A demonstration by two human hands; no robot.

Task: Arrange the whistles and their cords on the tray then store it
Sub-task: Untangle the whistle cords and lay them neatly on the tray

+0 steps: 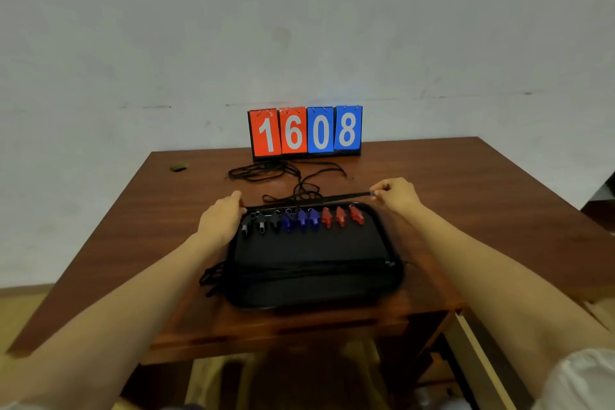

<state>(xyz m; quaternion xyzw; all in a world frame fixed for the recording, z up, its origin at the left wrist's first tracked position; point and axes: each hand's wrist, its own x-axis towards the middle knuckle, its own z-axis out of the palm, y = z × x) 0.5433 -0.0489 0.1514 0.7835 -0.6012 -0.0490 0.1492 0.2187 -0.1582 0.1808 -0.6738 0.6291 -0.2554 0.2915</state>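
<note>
A black tray (316,283) lies near the table's front edge. Along its far side stands a row of whistles: three black (261,222), three blue (301,219) and three red (341,216). A bundle of black cords (306,200) is stretched taut just above that far rim. My left hand (221,220) pinches its left end at the tray's far left corner. My right hand (396,195) pinches its right end past the far right corner. More black cords (266,171) lie loose behind the tray, and another bunch (211,276) hangs over the tray's left side.
A flip scoreboard (304,130) showing 1608 stands at the back of the brown wooden table (466,196), against the pale wall. A small hole (179,167) marks the table's far left. A dark object (602,196) sits off the table's right edge.
</note>
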